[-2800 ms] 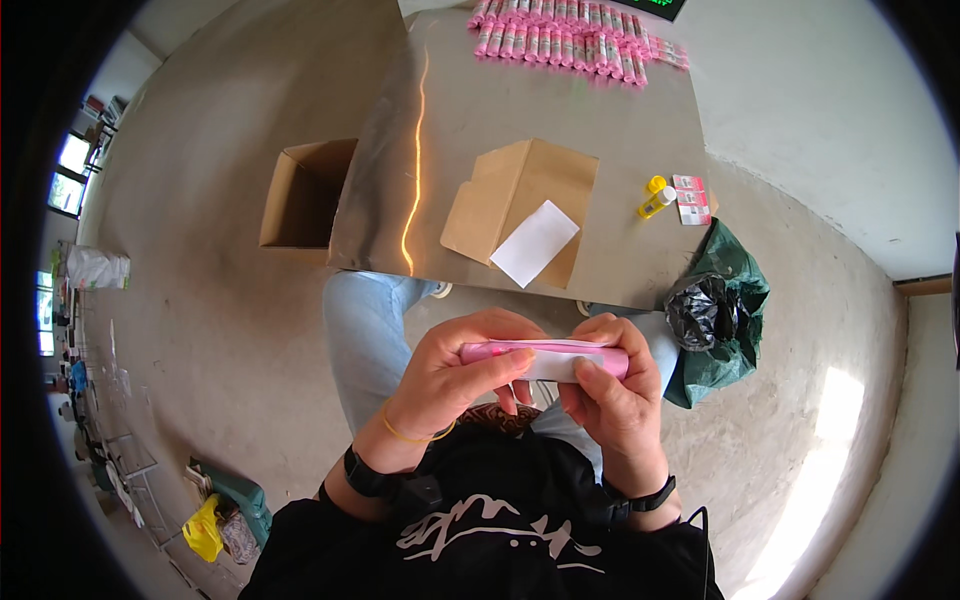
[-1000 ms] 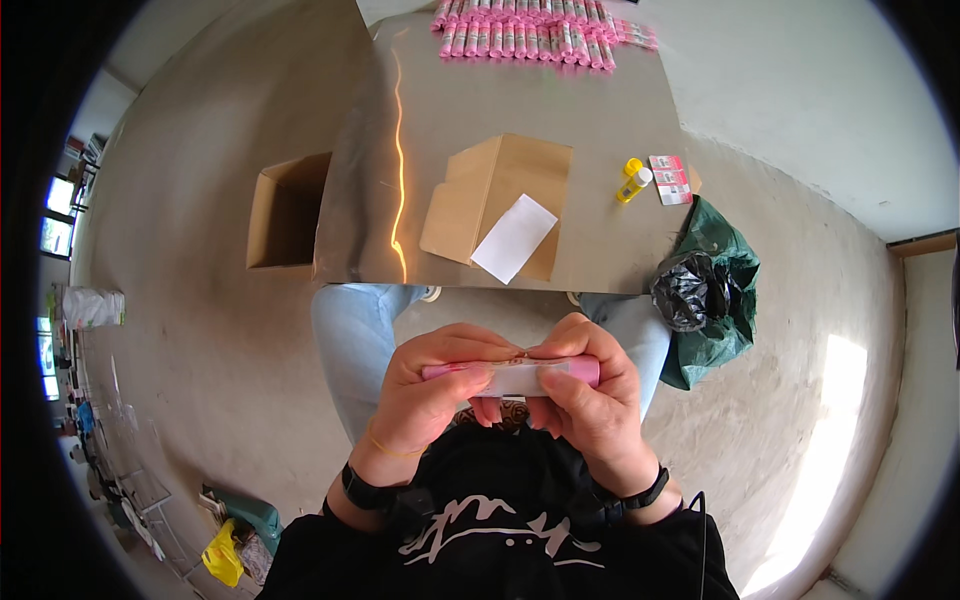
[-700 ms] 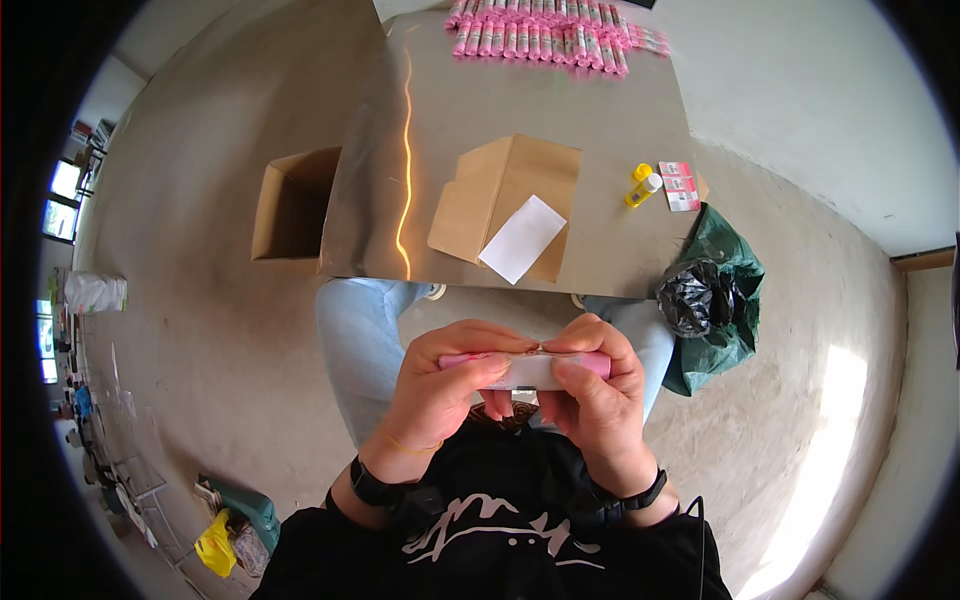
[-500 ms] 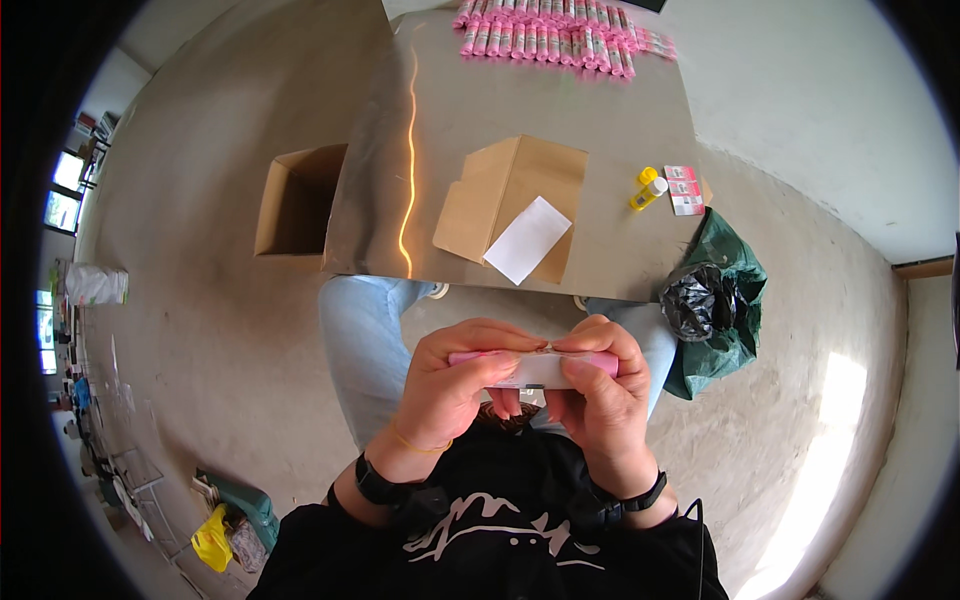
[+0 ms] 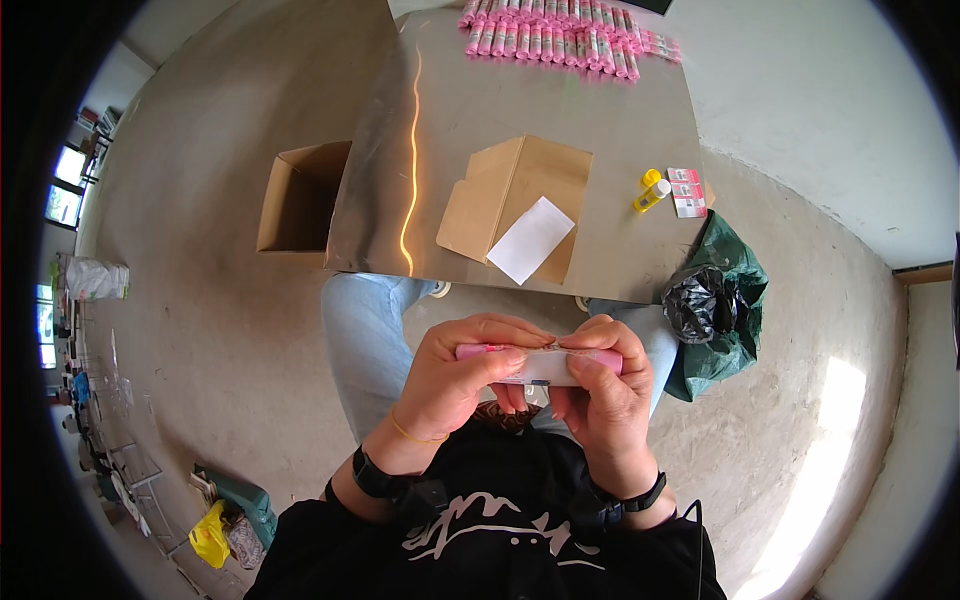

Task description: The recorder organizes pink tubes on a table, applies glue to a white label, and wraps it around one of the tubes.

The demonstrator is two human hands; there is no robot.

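Note:
Above my lap, my left hand (image 5: 458, 372) and my right hand (image 5: 608, 388) grip the two ends of a small pink roll (image 5: 547, 369) with a white paper label round its middle. Both thumbs press on the near side of the label, and the fingertips meet along its upper edge. The other fingers curl beneath and are partly hidden. On the metal table beyond lies a folded piece of brown cardboard (image 5: 480, 205) with a white sheet of paper (image 5: 531, 241) on it. To its right are a yellow glue bottle (image 5: 649, 197) and some red-and-white printed labels (image 5: 687, 193).
Rows of similar pink rolls (image 5: 550, 45) cover the table's (image 5: 560, 110) far end. An open cardboard box (image 5: 305, 200) stands left of the table. A green bag (image 5: 735, 340) with a black plastic liner hangs at the right front corner. Bags (image 5: 212, 535) lie on the floor at lower left.
Both hands keep hold of the roll, with only a very slight shift of the fingers along the label. The view has moved a little; the things on the table stay put.

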